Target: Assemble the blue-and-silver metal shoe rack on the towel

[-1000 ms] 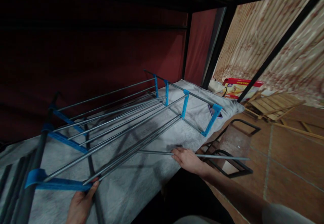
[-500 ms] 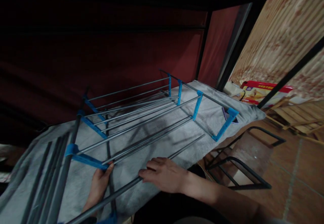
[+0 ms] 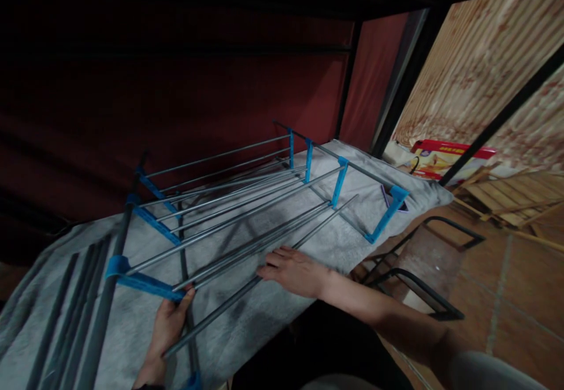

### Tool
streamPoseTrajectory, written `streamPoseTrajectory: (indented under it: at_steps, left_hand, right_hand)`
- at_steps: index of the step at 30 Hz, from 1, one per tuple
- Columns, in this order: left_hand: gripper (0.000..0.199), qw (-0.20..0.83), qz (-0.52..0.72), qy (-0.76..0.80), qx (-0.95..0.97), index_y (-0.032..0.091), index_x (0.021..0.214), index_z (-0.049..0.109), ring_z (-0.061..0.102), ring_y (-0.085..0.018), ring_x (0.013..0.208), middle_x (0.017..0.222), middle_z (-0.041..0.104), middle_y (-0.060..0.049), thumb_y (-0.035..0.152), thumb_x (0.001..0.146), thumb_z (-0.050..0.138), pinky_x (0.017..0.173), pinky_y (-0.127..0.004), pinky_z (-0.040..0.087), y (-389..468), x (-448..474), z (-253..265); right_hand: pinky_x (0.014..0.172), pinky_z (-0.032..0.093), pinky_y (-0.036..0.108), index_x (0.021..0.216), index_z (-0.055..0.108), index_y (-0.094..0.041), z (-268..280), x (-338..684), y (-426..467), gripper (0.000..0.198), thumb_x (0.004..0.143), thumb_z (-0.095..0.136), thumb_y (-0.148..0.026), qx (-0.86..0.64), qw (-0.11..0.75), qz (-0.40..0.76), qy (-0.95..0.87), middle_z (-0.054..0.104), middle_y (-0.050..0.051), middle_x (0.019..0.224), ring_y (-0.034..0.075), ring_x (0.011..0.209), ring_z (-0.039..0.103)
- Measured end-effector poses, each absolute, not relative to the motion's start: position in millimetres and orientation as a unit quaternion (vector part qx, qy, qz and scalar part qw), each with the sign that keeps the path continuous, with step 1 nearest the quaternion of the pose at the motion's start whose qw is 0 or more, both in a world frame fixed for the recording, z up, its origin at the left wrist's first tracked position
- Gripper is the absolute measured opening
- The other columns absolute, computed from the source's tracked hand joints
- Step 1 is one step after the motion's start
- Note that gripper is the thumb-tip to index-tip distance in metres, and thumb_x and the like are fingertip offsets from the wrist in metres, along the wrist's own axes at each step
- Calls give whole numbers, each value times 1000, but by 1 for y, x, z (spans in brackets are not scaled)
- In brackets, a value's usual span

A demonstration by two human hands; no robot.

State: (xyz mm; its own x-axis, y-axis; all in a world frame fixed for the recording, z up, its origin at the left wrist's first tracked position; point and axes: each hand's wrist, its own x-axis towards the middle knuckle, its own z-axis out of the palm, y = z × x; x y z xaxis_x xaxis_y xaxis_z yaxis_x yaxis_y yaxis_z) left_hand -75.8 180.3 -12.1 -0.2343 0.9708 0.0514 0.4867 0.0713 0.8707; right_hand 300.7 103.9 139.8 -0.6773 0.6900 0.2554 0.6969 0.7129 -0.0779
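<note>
A rack of grey metal tubes joined by blue plastic brackets (image 3: 147, 283) lies on a grey blanket. My right hand (image 3: 297, 272) is closed around a loose grey tube (image 3: 215, 315), which slants across the rack's near side. That tube's far end shows beside a blue bracket (image 3: 339, 183), and its near end is close to my left wrist. My left hand (image 3: 170, 322) grips the lower end of the near left bracket, where thin crossbars (image 3: 211, 273) meet it. Part of that grip is hidden.
Several loose tubes (image 3: 66, 313) lie on the blanket (image 3: 26, 319) at the left. A flat dark item (image 3: 388, 196) rests by the right bracket. A black-framed chair (image 3: 423, 266) stands on the tiled floor, with a red and yellow box (image 3: 449, 158) and wooden slats (image 3: 506, 193) beyond.
My right hand has moved the loose tube away from me and slightly right, nearer the rack's crossbars. The tube's near end has come into view. My left hand stays at the bracket.
</note>
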Motion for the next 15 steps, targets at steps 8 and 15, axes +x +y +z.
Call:
streamPoseTrajectory:
  at_steps: [8,15]
  left_hand:
    - [61,351,428,667,499,18,91,70,63,-34,106,94,73,-7,64,51,78,106,-47,44,179,-75,-9]
    - [59,379,457,656,466,18,93,70,64,-31,103,95,73,-6,62,56,79,107,-48,42,178,-73,-12]
  right_hand:
    - [95,40,35,106,66,-21,74,381,102,22,103,44,-20,-467,56,24,-882,63,5,100,18,99,54]
    - [105,41,42,120,66,-19,25,423,105,39,90,45,-4,-536,82,96,-835,64,10,117,21,112,56]
